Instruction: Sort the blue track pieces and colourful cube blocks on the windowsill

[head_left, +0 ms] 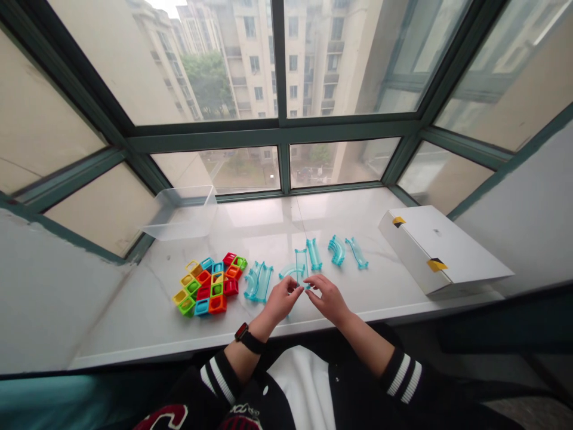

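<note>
My left hand (pixel 281 298) and my right hand (pixel 328 295) meet over a white windowsill (pixel 340 215). Together they pinch a clear teal track piece (pixel 301 265) that stands upright between the fingertips, next to a curved teal piece (pixel 289 272). Left of my hands lie stacked curved teal track pieces (pixel 258 280). More teal pieces sit beyond my hands: a straight one (pixel 314 254), a curved one (pixel 336 249) and a long one (pixel 357 252). A cluster of several coloured square blocks (pixel 209 283) lies further left.
A clear plastic bin (pixel 182 213) stands at the back left of the sill. A white cardboard box (pixel 441 248) with yellow-black tape lies at the right. Green window frames surround the sill. A black watch is on my left wrist.
</note>
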The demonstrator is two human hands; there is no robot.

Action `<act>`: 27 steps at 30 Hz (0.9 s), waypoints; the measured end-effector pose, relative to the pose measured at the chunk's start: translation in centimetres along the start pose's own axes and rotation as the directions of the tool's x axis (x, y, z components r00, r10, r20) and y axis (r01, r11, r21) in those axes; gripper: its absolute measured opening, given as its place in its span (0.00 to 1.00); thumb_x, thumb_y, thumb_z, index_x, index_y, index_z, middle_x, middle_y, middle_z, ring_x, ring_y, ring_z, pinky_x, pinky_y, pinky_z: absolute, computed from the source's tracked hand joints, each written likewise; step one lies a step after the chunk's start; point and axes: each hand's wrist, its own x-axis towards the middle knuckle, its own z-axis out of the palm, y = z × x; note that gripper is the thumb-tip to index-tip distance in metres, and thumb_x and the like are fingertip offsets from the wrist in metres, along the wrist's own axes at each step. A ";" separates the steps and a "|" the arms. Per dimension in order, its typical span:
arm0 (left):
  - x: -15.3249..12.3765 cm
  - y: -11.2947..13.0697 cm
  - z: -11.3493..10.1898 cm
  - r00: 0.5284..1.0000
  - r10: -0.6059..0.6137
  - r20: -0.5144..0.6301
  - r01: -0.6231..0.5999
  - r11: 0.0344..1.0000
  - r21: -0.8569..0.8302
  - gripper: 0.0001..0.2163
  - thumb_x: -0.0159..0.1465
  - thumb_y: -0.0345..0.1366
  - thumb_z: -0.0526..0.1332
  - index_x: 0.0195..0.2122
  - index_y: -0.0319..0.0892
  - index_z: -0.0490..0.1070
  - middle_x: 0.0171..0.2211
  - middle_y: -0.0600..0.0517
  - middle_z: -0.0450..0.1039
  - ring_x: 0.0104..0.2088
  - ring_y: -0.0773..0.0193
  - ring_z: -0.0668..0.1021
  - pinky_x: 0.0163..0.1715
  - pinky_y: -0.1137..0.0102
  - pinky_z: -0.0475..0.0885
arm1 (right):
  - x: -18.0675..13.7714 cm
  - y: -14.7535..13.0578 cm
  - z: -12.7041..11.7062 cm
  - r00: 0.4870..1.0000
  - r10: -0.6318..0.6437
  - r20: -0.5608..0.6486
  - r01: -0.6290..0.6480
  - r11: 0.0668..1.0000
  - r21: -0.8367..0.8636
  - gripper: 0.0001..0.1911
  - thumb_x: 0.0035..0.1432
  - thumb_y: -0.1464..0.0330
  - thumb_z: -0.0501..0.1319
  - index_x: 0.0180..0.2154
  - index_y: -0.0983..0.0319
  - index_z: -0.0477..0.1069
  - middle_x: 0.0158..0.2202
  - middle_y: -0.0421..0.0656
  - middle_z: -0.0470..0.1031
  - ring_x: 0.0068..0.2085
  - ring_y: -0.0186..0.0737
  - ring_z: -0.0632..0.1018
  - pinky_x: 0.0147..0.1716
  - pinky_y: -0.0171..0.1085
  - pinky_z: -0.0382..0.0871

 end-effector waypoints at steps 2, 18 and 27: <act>1.1 0.4 0.6 1.000 0.013 0.022 -0.013 1.000 0.017 0.11 0.66 0.47 0.64 0.38 0.45 0.70 0.36 0.53 0.77 0.36 0.61 0.79 0.40 0.65 0.73 | 0.3 0.7 -0.4 0.999 0.028 -0.039 -0.029 0.999 -0.017 0.11 0.66 0.70 0.62 0.49 0.56 0.76 0.44 0.45 0.79 0.40 0.42 0.80 0.44 0.43 0.78; 6.0 0.9 5.9 0.997 0.077 0.016 -0.076 0.997 -0.018 0.23 0.67 0.37 0.63 0.64 0.44 0.70 0.59 0.43 0.73 0.47 0.58 0.81 0.54 0.59 0.78 | 4.9 6.7 -2.7 0.954 0.227 -0.193 -0.267 0.940 -0.211 0.15 0.62 0.72 0.58 0.47 0.59 0.79 0.47 0.47 0.82 0.40 0.43 0.80 0.45 0.42 0.77; 7.5 -0.9 6.8 0.996 0.073 -0.048 -0.066 0.989 0.132 0.23 0.64 0.35 0.64 0.61 0.42 0.75 0.61 0.41 0.73 0.63 0.49 0.74 0.67 0.54 0.67 | 5.9 8.6 -1.1 0.954 0.256 -0.154 -0.290 0.915 -0.280 0.17 0.60 0.76 0.59 0.48 0.60 0.79 0.46 0.47 0.82 0.37 0.41 0.80 0.47 0.42 0.76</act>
